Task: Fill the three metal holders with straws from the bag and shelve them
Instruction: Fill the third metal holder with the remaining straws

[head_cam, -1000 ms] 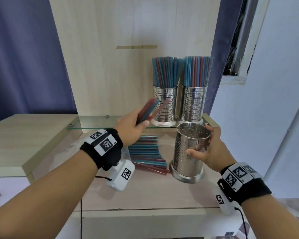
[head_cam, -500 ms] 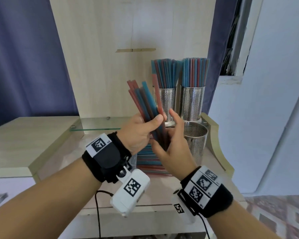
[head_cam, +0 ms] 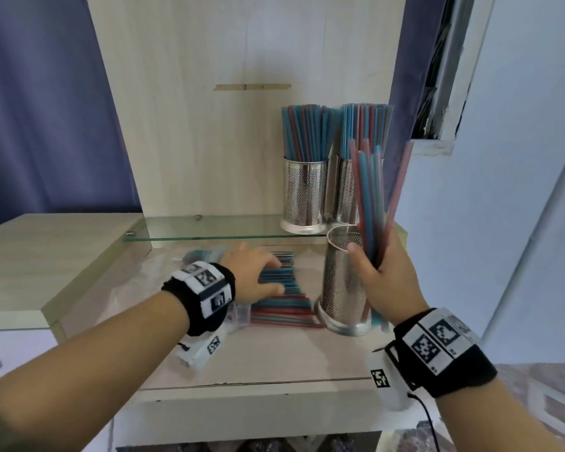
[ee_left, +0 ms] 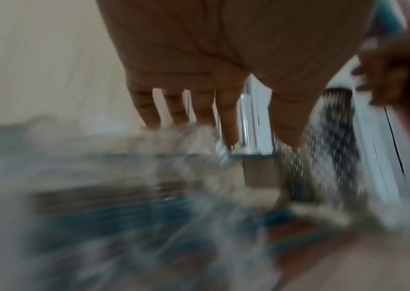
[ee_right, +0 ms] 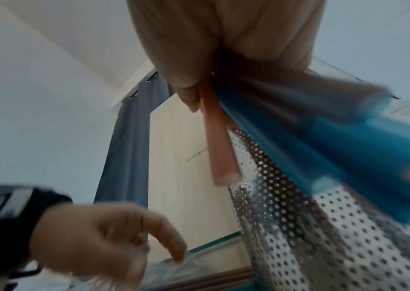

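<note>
My right hand [head_cam: 372,252] grips a bundle of red and blue straws [head_cam: 371,197] upright, right beside the rim of the empty perforated metal holder [head_cam: 340,282] on the lower counter; their lower ends hang outside its right wall. The right wrist view shows the straws [ee_right: 323,137] fanned against the holder [ee_right: 298,226]. My left hand [head_cam: 268,275] lies open, fingers straight, on the pile of loose straws [head_cam: 284,308] spilling from the clear bag [head_cam: 203,256]. Two holders [head_cam: 304,194] [head_cam: 348,190] packed with straws stand on the glass shelf [head_cam: 209,231]. The left wrist view is blurred.
A wooden back panel [head_cam: 242,141] rises behind the shelf. A raised wooden counter [head_cam: 46,256] sits to the left, a blue curtain [head_cam: 46,109] behind it. A white wall [head_cam: 503,207] is close on the right. The glass shelf's left part is bare.
The bundle passed from my left hand to my right, which carried it right to the empty holder. My left hand let go and dropped to the straw pile.
</note>
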`<action>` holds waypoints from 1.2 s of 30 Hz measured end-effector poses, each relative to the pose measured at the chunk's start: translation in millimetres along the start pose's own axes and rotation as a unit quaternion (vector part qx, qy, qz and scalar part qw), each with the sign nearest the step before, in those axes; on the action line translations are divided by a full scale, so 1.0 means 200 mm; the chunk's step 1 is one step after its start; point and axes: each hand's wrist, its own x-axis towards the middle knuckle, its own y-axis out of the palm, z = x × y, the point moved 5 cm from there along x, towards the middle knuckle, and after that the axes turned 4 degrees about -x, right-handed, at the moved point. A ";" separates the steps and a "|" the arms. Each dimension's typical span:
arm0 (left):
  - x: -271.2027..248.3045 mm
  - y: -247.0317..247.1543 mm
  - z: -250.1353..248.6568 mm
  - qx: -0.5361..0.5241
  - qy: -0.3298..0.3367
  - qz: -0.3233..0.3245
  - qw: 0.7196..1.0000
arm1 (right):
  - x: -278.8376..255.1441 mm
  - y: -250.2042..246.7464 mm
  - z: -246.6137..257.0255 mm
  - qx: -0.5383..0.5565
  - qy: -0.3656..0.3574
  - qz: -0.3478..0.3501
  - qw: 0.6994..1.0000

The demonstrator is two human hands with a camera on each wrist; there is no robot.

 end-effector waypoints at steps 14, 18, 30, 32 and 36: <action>0.11 0.31 0.03 0.198 0.008 0.110 0.974 | -0.13 0.05 -0.07 0.113 0.051 -0.011 0.992; 0.09 0.31 0.00 0.170 0.026 0.075 0.982 | -0.16 0.06 -0.11 0.116 0.060 -0.005 0.991; 0.02 0.04 -0.09 -0.083 0.117 -0.157 0.977 | -0.23 0.07 -0.07 0.150 0.060 0.018 0.987; 0.00 -0.03 -0.11 -0.195 0.144 -0.190 0.952 | -0.23 0.09 -0.07 0.153 0.055 0.028 0.986; -0.05 -0.14 -0.18 -0.311 0.146 -0.207 0.916 | -0.22 0.17 -0.07 0.138 0.056 0.041 0.988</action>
